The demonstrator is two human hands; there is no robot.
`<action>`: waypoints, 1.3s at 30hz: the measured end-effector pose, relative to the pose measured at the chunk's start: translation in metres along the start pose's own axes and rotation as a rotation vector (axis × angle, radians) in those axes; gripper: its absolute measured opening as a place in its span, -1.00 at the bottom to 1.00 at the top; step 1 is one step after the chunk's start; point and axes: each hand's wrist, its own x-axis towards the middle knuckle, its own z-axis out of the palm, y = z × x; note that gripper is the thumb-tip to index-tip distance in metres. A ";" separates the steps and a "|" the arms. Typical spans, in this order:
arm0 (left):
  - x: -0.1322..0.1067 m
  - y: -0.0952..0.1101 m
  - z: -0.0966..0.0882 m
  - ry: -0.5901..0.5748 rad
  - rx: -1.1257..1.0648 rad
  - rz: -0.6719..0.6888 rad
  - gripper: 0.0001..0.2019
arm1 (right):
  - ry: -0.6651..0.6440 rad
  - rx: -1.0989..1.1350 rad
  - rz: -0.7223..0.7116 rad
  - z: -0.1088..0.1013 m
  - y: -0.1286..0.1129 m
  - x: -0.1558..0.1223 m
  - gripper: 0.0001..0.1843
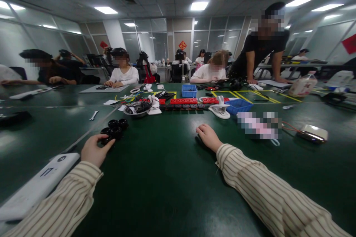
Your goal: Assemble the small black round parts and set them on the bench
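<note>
My left hand (pixel 94 150) reaches out on the dark green table (pixel 167 177), fingers curled around the nearest of several small black round parts (pixel 114 129) clustered together. My right hand (pixel 208 137) lies knuckles-up on the table, fingers folded over a small dark object that is mostly hidden beneath it. Both arms wear striped cream sleeves.
A long white device (pixel 36 187) lies by my left forearm. Farther back are a metal bowl of cables (pixel 137 110), red and black blocks (pixel 183 103), a white clamp (pixel 220 109), blue bins (pixel 189 90), a wrench (pixel 94 115) and a white gadget (pixel 313 133). Several people sit or lean at the far side.
</note>
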 end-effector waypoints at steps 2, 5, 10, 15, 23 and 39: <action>0.001 -0.001 0.001 -0.051 0.101 0.004 -0.68 | -0.009 -0.004 -0.005 0.000 0.001 0.000 -0.70; 0.000 -0.002 0.002 -0.069 0.196 0.011 -0.67 | -0.020 -0.011 -0.008 0.001 0.002 0.000 -0.70; -0.003 0.002 0.001 -0.057 0.090 -0.017 -0.65 | -0.030 -0.024 -0.005 0.001 0.003 0.000 -0.70; -0.003 -0.002 0.002 -0.047 0.076 0.008 -0.61 | -0.034 -0.036 -0.007 0.001 0.002 0.000 -0.69; -0.002 -0.014 0.005 -0.085 0.164 0.090 -0.61 | -0.042 -0.049 -0.005 0.003 0.003 0.000 -0.72; 0.000 -0.020 0.001 -0.065 0.176 0.157 -0.64 | -0.062 -0.095 -0.017 0.002 0.002 -0.001 -0.74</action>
